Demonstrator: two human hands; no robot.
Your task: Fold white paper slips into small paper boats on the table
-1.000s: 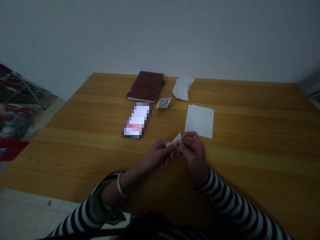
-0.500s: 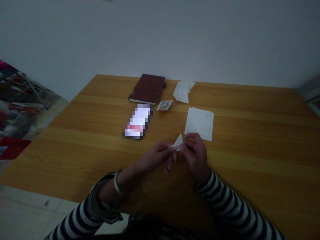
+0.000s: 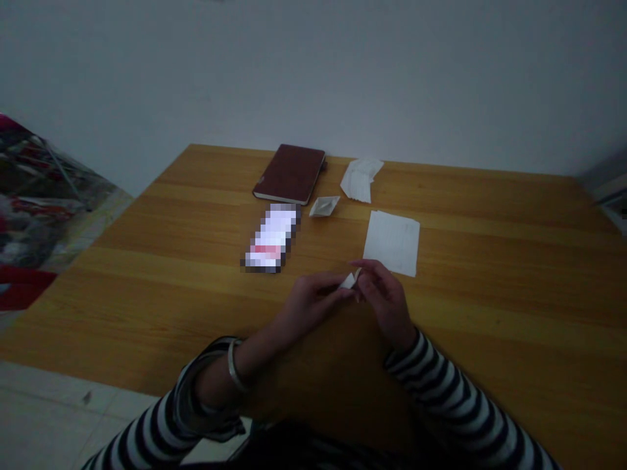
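A small piece of folded white paper (image 3: 348, 281) is held between my two hands above the near middle of the table. My left hand (image 3: 313, 299) pinches it from the left, thumb and fingers closed on its lower edge. From the right, my right hand (image 3: 385, 297) grips the other side, its fingertips curled round and partly covering it. Just beyond my right hand lies a stack of white paper sheets (image 3: 392, 240). A small folded paper boat (image 3: 324, 207) rests farther back on the tabletop.
The wooden table (image 3: 490, 261) reaches back to a plain wall. On it lie a dark red notebook (image 3: 291, 173), a phone with a lit, blurred screen (image 3: 272, 238) and a fanned pile of paper (image 3: 361, 179). Cluttered items (image 3: 39, 209) lie off the table's left side.
The folded paper has turned and shows less of its pointed shape. My left hand has closed up, its lower fingers no longer hanging spread, and my hands are closer together.
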